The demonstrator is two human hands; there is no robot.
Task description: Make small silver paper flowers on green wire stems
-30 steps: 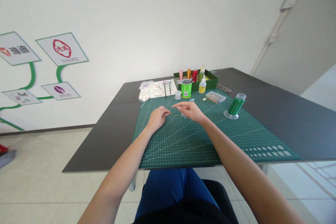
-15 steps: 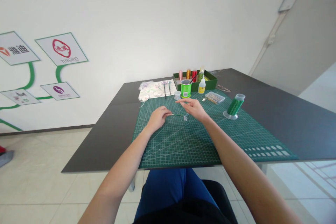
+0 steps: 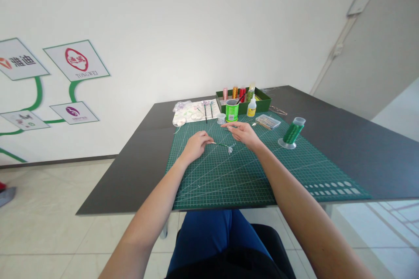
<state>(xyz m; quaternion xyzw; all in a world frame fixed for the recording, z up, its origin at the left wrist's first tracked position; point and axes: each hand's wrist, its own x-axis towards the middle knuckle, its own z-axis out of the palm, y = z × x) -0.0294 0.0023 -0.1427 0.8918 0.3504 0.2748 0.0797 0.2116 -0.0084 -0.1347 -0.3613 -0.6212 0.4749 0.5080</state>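
My left hand point(image 3: 197, 144) is closed in a pinch around one end of a thin flower stem point(image 3: 220, 144), partly dark green. The stem points right over the cutting mat, and a small pale flower point(image 3: 230, 150) sits at its far end. A fine pale thread point(image 3: 234, 143) curves up from near the flower toward my right hand point(image 3: 242, 133). That hand is closed, thumb and fingertips together and the forefinger stretched left; the thread's end is hidden in the fingers. A spool of green thread point(image 3: 293, 131) stands on the mat to the right.
The green cutting mat point(image 3: 225, 183) lies on a dark table point(image 3: 137, 170). At the back are a white cloth point(image 3: 191, 112) with brushes, a small white tub point(image 3: 221, 118), a green can point(image 3: 232, 111), a glue bottle point(image 3: 252, 107), a clear case point(image 3: 268, 121) and a green box point(image 3: 263, 103) with thread spools.
The flower end of the stem has dipped slightly down and left. My right hand has shifted a little to the right, while my left hand stays nearly in place.
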